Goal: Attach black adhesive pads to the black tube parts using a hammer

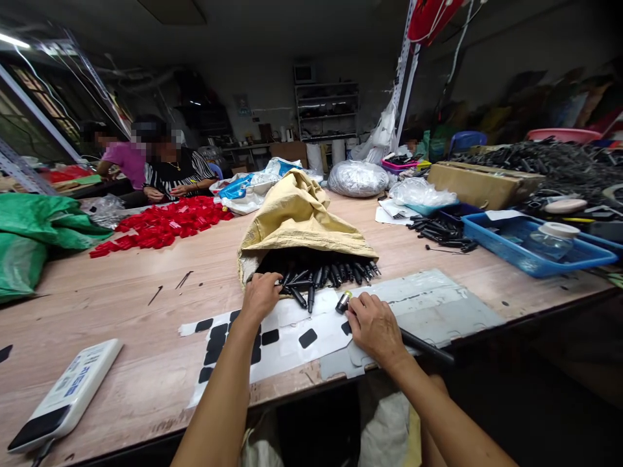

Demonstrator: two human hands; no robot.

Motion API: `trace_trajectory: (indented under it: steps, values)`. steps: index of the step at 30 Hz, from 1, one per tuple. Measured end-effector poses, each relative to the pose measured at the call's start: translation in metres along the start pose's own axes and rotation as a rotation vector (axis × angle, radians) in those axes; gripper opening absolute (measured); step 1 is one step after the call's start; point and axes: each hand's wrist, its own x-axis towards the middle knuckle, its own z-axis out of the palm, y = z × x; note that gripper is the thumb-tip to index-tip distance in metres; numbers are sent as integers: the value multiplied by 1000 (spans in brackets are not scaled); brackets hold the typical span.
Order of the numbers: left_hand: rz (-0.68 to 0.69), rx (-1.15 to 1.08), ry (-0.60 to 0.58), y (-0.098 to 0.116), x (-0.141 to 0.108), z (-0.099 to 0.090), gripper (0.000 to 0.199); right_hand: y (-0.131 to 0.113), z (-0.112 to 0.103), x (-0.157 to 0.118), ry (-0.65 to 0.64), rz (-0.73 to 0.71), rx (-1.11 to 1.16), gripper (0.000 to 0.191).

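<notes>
My left hand (263,295) is closed at the mouth of a yellow woven sack (296,214). Its fingertips pinch the end of what looks like a slim black pen-shaped part. Many similar black parts (331,274) spill from the sack's opening. Further right, my right hand (372,324) is wrapped round a black rod-shaped tool (428,348). A metallic end with a yellow-green ring (343,301) shows beyond its fingers; the middle is hidden by the hand. Beneath both hands lies a white sheet (287,353) with black rounded patches, one of them a loose-looking black patch (307,338).
A white box-shaped device (68,395) with a cable lies at left. Red pieces (170,224) and a green sack (39,237) are beyond. At right stand a blue tray (535,256) and a cardboard box (481,185). Two people sit across the room, one in a striped top (165,175).
</notes>
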Motion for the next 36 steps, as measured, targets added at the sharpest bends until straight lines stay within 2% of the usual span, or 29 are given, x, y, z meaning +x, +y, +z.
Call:
trace_trajectory:
  steps: [3,7,10,12,15,18,21,25,28,32,36]
  values:
    - [-5,28,-58,-12,9,9,21,0,-1,0,2,5,13,8]
    - [-12,36,-39,-11,-6,4,16,0,0,0,17,3,19,9]
    - [71,-59,43,6,-28,1,19,-1,2,0,32,10,23,8]
    - [171,-175,29,25,-46,6,19,-2,2,-2,59,39,12,8]
    - [274,-288,-46,54,-72,24,16,-2,1,-6,114,126,-35,9]
    - [231,-336,-6,68,-87,45,18,-2,1,-9,122,198,-75,11]
    - [161,-419,45,68,-89,54,19,-1,2,-9,93,205,-95,13]
    - [140,-498,20,63,-86,53,15,3,2,-6,66,190,-91,11]
    - [128,-512,17,62,-85,51,15,4,-6,-7,86,223,-50,10]
    - [123,-545,2,62,-85,53,15,-3,-22,-13,96,276,128,12]
    - [83,-563,2,62,-84,53,16,-18,-33,-18,103,140,270,20]
